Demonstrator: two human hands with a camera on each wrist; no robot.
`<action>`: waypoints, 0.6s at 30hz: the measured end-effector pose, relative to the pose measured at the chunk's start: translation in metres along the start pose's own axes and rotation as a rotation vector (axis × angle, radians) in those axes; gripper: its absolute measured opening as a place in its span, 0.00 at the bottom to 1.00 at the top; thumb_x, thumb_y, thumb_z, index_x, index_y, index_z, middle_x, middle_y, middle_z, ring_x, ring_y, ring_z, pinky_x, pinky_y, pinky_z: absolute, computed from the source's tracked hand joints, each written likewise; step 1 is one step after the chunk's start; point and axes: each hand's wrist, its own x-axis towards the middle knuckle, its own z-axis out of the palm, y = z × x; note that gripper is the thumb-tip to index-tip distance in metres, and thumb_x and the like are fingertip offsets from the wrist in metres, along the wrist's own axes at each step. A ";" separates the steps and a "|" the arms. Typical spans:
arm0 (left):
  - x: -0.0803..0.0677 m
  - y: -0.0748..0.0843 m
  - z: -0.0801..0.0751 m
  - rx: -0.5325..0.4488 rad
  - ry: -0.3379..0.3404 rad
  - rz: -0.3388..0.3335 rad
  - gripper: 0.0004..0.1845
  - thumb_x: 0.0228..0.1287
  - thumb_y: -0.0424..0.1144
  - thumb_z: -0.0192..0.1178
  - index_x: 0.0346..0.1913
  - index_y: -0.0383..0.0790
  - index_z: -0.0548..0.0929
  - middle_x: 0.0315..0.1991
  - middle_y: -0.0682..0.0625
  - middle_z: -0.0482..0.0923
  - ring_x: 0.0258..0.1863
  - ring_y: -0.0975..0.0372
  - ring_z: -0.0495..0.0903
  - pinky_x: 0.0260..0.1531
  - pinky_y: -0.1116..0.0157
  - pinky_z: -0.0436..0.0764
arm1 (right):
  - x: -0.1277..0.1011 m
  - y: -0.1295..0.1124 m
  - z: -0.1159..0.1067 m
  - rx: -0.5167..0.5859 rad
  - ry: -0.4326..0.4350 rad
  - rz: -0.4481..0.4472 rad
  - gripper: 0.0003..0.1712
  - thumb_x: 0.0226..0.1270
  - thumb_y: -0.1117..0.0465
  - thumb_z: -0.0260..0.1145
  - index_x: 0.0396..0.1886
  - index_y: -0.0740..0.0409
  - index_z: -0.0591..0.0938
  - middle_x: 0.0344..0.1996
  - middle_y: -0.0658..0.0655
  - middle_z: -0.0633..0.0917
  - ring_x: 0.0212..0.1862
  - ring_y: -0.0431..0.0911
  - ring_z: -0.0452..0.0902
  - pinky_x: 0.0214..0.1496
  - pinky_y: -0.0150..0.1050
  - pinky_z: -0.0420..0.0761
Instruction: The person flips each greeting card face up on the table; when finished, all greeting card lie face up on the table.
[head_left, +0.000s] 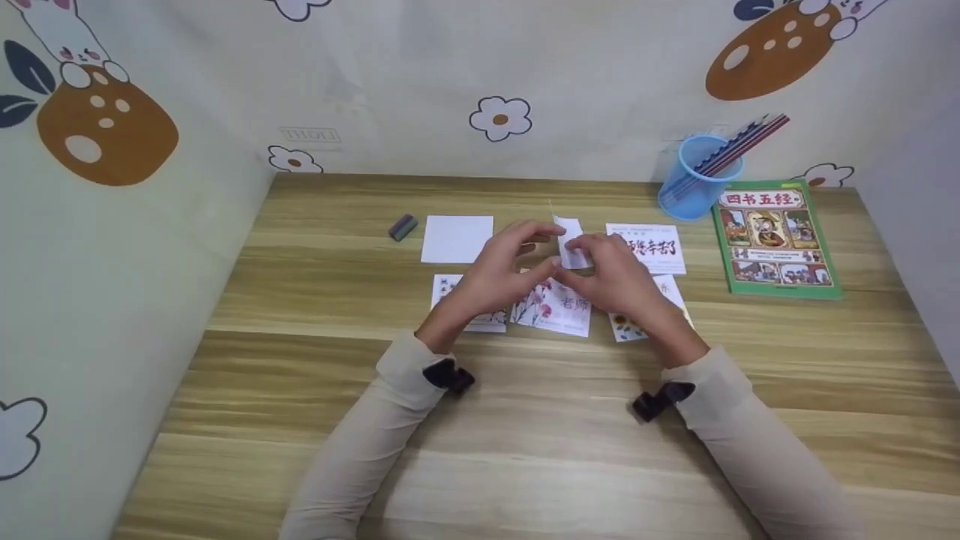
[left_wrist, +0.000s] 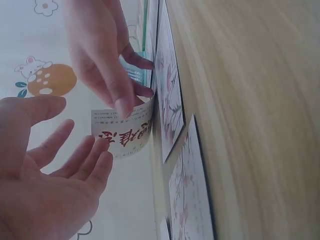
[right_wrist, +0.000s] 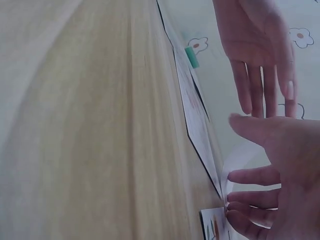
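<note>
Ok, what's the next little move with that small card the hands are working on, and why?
Probably bring the left hand in to pinch the card's free end. The right hand alone holds the small card, which curves above the table, while the left hand's fingers are spread just beside it, not gripping.

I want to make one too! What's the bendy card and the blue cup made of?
The card looks like thin matte paper: it curls in the right hand. The cup seems clear-tinted plastic, since the pencils show through its wall.
</note>
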 end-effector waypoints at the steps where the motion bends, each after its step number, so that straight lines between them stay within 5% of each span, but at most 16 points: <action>1: 0.000 0.000 0.001 -0.020 -0.013 0.011 0.22 0.70 0.41 0.63 0.65 0.45 0.75 0.64 0.52 0.74 0.66 0.56 0.75 0.68 0.60 0.73 | 0.000 0.000 0.000 0.008 0.011 -0.002 0.35 0.65 0.38 0.67 0.62 0.57 0.81 0.60 0.61 0.82 0.64 0.57 0.73 0.65 0.58 0.74; 5: 0.001 0.000 0.003 -0.059 -0.060 0.032 0.26 0.71 0.43 0.62 0.69 0.44 0.71 0.69 0.50 0.72 0.71 0.54 0.71 0.71 0.56 0.70 | 0.001 0.002 -0.002 0.085 0.081 -0.009 0.20 0.71 0.50 0.64 0.56 0.56 0.84 0.48 0.59 0.87 0.52 0.53 0.80 0.57 0.52 0.79; 9: 0.000 -0.002 0.004 -0.027 -0.098 -0.019 0.31 0.71 0.44 0.61 0.73 0.45 0.66 0.73 0.50 0.68 0.73 0.53 0.68 0.72 0.55 0.69 | 0.003 0.002 -0.003 0.203 0.173 -0.006 0.16 0.72 0.59 0.62 0.54 0.60 0.84 0.43 0.60 0.89 0.46 0.51 0.86 0.51 0.47 0.84; 12: -0.001 -0.004 0.004 0.042 -0.119 -0.052 0.32 0.70 0.44 0.62 0.73 0.45 0.66 0.74 0.49 0.67 0.73 0.52 0.68 0.71 0.56 0.70 | 0.004 0.002 -0.003 0.301 0.238 -0.007 0.19 0.71 0.61 0.63 0.59 0.62 0.79 0.48 0.62 0.87 0.45 0.51 0.89 0.46 0.42 0.87; 18: -0.002 -0.007 0.001 0.183 -0.203 -0.063 0.26 0.70 0.46 0.62 0.68 0.44 0.74 0.74 0.44 0.65 0.76 0.56 0.62 0.75 0.57 0.62 | 0.007 0.001 -0.005 0.365 0.357 -0.017 0.45 0.63 0.66 0.71 0.75 0.51 0.60 0.62 0.62 0.75 0.40 0.51 0.88 0.38 0.34 0.87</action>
